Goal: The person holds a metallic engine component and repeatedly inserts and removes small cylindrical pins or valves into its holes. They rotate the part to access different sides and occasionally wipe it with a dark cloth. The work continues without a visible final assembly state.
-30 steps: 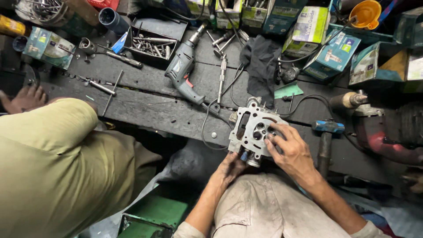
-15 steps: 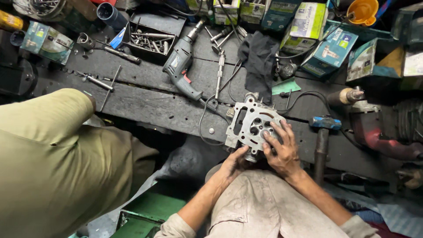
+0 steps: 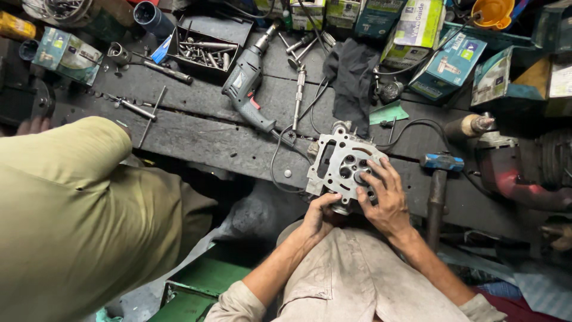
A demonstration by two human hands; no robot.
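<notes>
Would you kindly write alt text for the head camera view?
Both hands grip a grey metal cylinder head at a dark workbench: left hand under its lower edge, right hand across its face. An electric drill, a hammer and boxes lie nearby.

Dim shop light from above, sharp centre, dark shadowy edges, slight wide-angle distortion.

Setting: a cramped mechanical repair workshop. Evidence lying across the dark, oil-stained wooden bench [image 3: 196, 140]: an electric drill [image 3: 247, 83], a tray of bolts and sockets [image 3: 202, 50], loose wrenches [image 3: 140, 107], a hammer [image 3: 438, 185] and stacked spare-part boxes [image 3: 441, 62]. A metal cylinder head [image 3: 342, 167] is sitting at the bench edge, with engine parts [image 3: 524, 170] resting at the right.
</notes>
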